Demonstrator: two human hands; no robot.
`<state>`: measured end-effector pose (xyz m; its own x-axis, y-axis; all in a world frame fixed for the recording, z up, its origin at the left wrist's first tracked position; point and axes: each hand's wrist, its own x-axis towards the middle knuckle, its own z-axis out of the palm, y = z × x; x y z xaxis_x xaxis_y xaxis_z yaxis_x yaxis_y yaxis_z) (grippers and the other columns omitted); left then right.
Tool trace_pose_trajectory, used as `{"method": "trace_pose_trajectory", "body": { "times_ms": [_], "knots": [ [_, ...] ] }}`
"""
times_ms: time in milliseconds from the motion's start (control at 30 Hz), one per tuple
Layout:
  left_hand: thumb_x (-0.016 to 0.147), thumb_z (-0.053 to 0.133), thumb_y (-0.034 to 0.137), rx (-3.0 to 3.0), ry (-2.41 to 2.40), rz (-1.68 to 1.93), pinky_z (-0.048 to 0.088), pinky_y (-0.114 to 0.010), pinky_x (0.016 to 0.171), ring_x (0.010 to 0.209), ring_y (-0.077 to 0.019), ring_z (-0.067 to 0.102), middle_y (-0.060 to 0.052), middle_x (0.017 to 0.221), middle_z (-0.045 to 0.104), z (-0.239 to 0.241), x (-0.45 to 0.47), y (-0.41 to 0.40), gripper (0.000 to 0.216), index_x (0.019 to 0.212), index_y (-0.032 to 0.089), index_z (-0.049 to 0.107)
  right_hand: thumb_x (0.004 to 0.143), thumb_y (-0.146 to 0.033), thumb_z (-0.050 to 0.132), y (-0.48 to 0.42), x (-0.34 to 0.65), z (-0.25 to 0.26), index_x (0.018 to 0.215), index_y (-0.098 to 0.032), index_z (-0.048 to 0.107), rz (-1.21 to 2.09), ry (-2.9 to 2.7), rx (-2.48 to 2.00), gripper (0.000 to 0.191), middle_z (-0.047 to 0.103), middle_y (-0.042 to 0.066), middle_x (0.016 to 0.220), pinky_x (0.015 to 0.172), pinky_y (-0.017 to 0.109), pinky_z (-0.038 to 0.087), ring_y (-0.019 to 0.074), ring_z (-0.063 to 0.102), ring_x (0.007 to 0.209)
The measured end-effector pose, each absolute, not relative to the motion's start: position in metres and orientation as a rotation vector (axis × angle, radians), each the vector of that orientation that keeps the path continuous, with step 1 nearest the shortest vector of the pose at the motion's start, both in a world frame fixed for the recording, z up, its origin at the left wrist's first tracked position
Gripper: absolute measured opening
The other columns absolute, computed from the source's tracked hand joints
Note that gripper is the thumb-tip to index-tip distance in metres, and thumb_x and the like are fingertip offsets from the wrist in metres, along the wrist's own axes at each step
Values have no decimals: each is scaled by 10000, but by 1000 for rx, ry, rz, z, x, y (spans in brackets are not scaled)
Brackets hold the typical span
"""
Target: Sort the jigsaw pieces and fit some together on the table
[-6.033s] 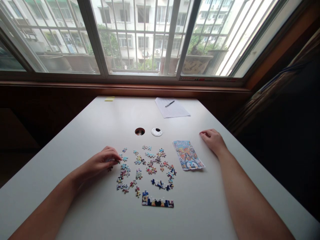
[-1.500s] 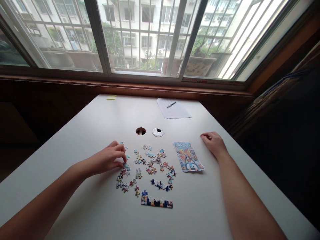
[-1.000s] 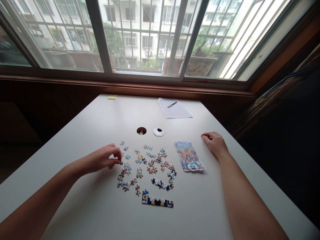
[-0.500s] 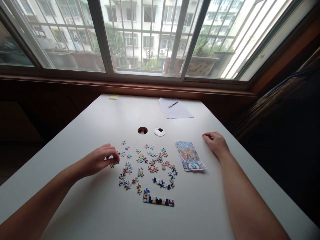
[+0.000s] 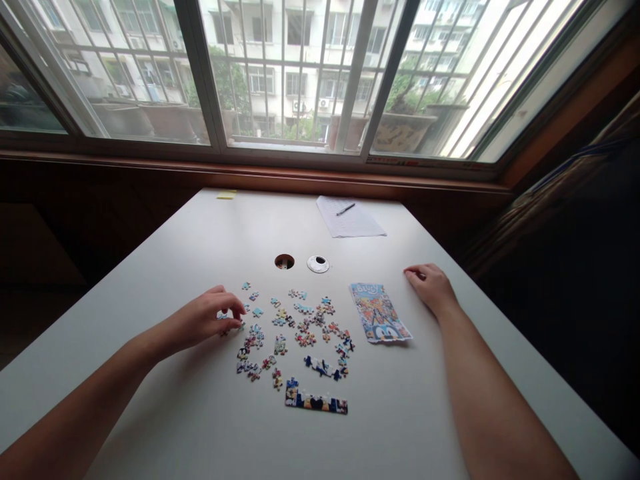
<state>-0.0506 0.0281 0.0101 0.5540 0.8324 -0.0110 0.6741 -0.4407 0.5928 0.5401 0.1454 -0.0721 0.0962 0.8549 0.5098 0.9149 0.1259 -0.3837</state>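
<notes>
My left hand (image 5: 216,313) hovers low over the left edge of the loose jigsaw pieces (image 5: 256,337). Its thumb and index fingertip are slightly apart, beside a small teal piece, and some pieces are partly hidden behind the fingers. My right hand (image 5: 431,285) rests on its side on the table, fingers curled in and nothing visible in them. It lies to the right of the colourful picture sheet (image 5: 380,312). Closest to me is a joined strip of puzzle (image 5: 317,403), with an upright corner at its left end. Above it lies a curved dark-blue joined section (image 5: 323,366).
The white table (image 5: 390,427) has a round cable hole (image 5: 285,262) with its cover (image 5: 318,265) beside it. Farther back lie paper sheets (image 5: 350,223) with a pen (image 5: 345,209) on top and a yellow sticky note (image 5: 227,195). A barred window stands behind the table.
My left hand has shifted slightly right, and its thumb and index finger have parted a little. My right hand has stayed in place.
</notes>
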Motion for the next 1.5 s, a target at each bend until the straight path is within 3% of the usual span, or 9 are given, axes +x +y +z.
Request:
{"method": "trace_pose_trajectory", "body": {
  "times_ms": [167, 500, 767, 1267, 1500],
  "knots": [
    [954, 634, 462, 2422, 1233, 373, 494, -361, 886, 1029, -237, 577, -47, 1055, 708, 12, -61, 33, 234, 1027, 257, 719, 823, -350, 601, 145, 541, -72, 857, -227, 763, -108, -1753, -1721, 206, 673, 69, 899, 901, 417, 513, 254, 649, 855],
    [975, 623, 356, 2591, 1173, 349, 456, -374, 865, 1067, -258, 516, -65, 1128, 658, -4, -39, 45, 200, 1133, 296, 729, 825, -348, 601, 145, 539, -71, 855, -230, 759, -108, -1749, -1724, 199, 671, 66, 903, 908, 415, 510, 250, 645, 852],
    [927, 675, 248, 2595, 1173, 267, 444, -372, 878, 1068, -256, 498, -38, 1109, 654, -7, -24, 57, 132, 1040, 296, 722, 827, -350, 609, 147, 542, -73, 859, -220, 766, -112, -1752, -1718, 206, 672, 62, 894, 885, 394, 514, 238, 642, 830],
    [929, 656, 233, 2591, 1105, 393, 476, -366, 882, 1076, -252, 533, -46, 1084, 695, -11, -23, 53, 104, 1033, 231, 651, 830, -357, 609, 146, 542, -72, 867, -217, 768, -109, -1762, -1721, 215, 677, 67, 900, 882, 397, 513, 241, 647, 841],
    [953, 583, 207, 2536, 1069, 500, 504, -326, 794, 939, -210, 597, -42, 955, 707, -5, -18, 52, 74, 923, 207, 651, 834, -357, 606, 147, 543, -73, 873, -219, 768, -111, -1765, -1727, 216, 675, 70, 909, 890, 401, 512, 244, 645, 853]
  ]
}}
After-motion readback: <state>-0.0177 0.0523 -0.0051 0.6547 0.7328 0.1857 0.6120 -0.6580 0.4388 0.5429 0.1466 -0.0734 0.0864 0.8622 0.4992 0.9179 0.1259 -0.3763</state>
